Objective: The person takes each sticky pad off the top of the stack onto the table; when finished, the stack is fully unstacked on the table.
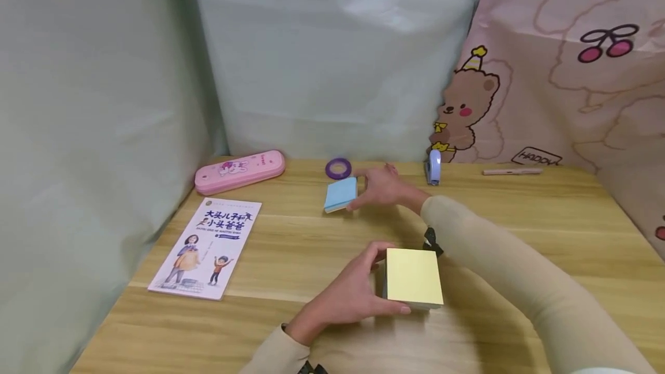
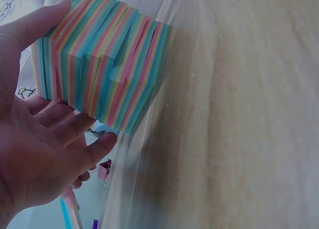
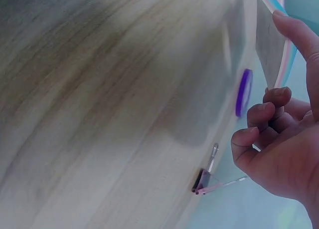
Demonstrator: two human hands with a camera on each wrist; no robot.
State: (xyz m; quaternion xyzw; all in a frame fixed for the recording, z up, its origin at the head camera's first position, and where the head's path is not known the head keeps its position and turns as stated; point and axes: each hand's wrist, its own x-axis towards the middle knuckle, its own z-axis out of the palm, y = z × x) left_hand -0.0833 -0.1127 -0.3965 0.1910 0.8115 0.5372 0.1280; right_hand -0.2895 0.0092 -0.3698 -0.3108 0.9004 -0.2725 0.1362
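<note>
My left hand point(image 1: 350, 290) grips a thick block of sticky notes point(image 1: 414, 276) by its sides, thumb on one side and fingers on the other. Its top sheet is yellow, and the left wrist view reveals striped edges of blue, pink and yellow layers point(image 2: 99, 59). Farther back, my right hand point(image 1: 383, 187) pinches a thinner pad of sticky notes point(image 1: 341, 194), blue on top. In the right wrist view that pad point(image 3: 271, 44) is tilted and held off the table, its pale underside showing; the other fingers are curled beneath the thumb.
A purple tape roll point(image 1: 338, 168) lies just behind the blue pad. At the left are a pink pencil case point(image 1: 240, 172) and a booklet point(image 1: 205, 250). A lilac stapler point(image 1: 433, 167) and a pinkish pen point(image 1: 512, 171) lie back right; a binder clip point(image 3: 202, 181) is nearby.
</note>
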